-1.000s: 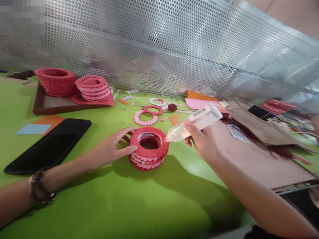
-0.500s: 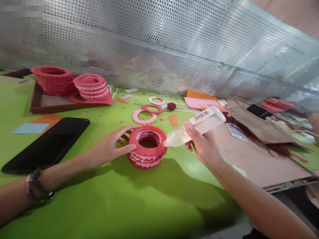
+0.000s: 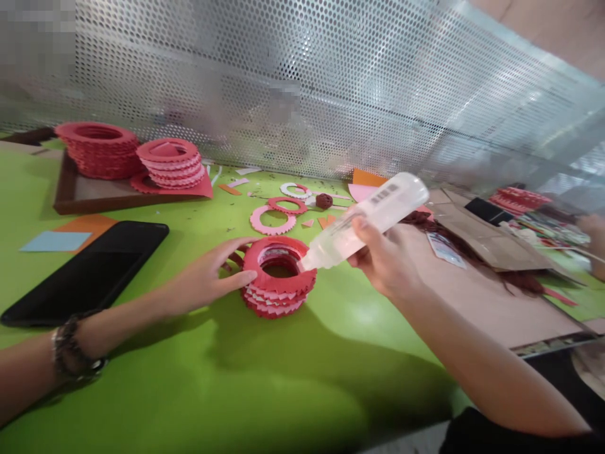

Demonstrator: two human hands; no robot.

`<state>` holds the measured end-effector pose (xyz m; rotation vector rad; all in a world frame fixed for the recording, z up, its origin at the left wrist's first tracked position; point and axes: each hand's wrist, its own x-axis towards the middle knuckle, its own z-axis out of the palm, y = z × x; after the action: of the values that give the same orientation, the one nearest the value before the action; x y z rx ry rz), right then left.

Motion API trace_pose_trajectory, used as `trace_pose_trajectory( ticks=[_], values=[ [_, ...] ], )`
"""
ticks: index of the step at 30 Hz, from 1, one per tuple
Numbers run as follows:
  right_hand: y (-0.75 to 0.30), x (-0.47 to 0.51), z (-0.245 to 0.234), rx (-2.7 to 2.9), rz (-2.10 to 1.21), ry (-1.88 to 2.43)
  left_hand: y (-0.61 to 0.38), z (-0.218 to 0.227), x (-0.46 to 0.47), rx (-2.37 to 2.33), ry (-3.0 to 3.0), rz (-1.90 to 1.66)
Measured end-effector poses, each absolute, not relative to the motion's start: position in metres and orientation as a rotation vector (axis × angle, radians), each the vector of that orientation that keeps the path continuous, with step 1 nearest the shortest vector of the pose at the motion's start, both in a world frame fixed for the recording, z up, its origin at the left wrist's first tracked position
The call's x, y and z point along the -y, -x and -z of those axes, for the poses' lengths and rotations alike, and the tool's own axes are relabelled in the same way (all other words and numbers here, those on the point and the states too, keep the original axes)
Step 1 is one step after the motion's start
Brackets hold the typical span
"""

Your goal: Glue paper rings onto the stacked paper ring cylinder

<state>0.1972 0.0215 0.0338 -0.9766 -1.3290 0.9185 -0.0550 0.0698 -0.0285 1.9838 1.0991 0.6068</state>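
A stack of red and pink paper rings (image 3: 278,293) with zigzag edges stands on the green table (image 3: 189,403). My left hand (image 3: 220,271) grips the stack at its left side, thumb on the top ring and fingers behind. In my right hand (image 3: 385,258) is a translucent glue bottle (image 3: 363,217) with a barcode label, tilted nozzle-down. Its tip is at the right part of the top ring; whether it touches the paper I cannot tell. Behind the stack lie a loose pink ring (image 3: 273,221) and a red ring (image 3: 287,205).
At the back left a brown tray (image 3: 94,205) carries two taller ring stacks. A black phone (image 3: 89,271) lies near my left forearm. Paper scraps and a brown ball (image 3: 324,200) lie behind. On the right are a cardboard piece (image 3: 482,302) and another person's hand (image 3: 593,233).
The glue bottle has tipped more steeply, its base rising, and its nozzle has moved slightly left over the top ring. My left hand keeps its hold on the stack.
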Motion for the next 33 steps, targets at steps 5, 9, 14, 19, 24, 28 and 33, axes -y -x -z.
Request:
trace_pose_trajectory(
  ticks=[5,9,14,19,24,28,33],
  values=[
    [-0.193,-0.027,-0.014,1.4,-0.999,1.052,0.054,0.033,-0.063,-1.11,-1.993,-0.676],
    [-0.191,-0.029,-0.015,1.402,-0.998,1.064,0.051,0.035,-0.056,-1.144,-1.994,-0.743],
    [-0.194,-0.03,-0.016,1.448,-1.003,1.034,0.051,0.039,-0.059,-1.13,-2.016,-0.72],
    [-0.2,-0.032,-0.015,1.504,-0.973,0.992,0.052,0.04,-0.062,-1.131,-1.981,-0.679],
    [-0.207,-0.036,-0.014,1.524,-0.962,1.002,0.053,0.04,-0.062,-1.138,-1.977,-0.684],
    [-0.21,-0.041,-0.015,1.541,-0.948,1.005,0.054,0.04,-0.061,-1.127,-1.979,-0.682],
    [-0.212,-0.045,-0.017,1.524,-0.947,1.033,0.051,0.033,-0.054,-1.151,-1.931,-0.684]
  ],
)
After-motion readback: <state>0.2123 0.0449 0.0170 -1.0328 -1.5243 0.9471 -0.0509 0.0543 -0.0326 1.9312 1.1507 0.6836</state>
